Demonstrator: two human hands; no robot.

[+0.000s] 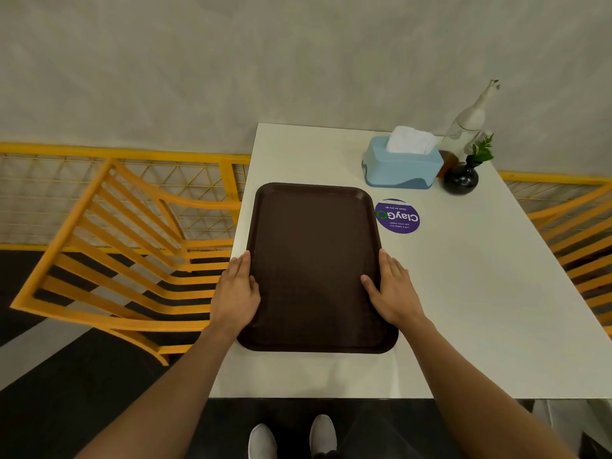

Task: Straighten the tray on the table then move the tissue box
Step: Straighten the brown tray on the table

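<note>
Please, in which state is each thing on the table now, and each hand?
tray: empty, flat on the table, a hand at each long side.
tissue box: upright, a tissue sticking out on top, untouched.
left hand: fingers straight along the tray's left rim.
right hand: fingers straight along the tray's right rim.
vase: upright, holding a green sprig.
bottle: upright.

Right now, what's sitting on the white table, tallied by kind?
Tray: 1
Tissue box: 1
Glass bottle: 1
Vase with sprig: 1
Round sticker: 1
Small brown object, partly hidden: 1
Total: 6
</note>
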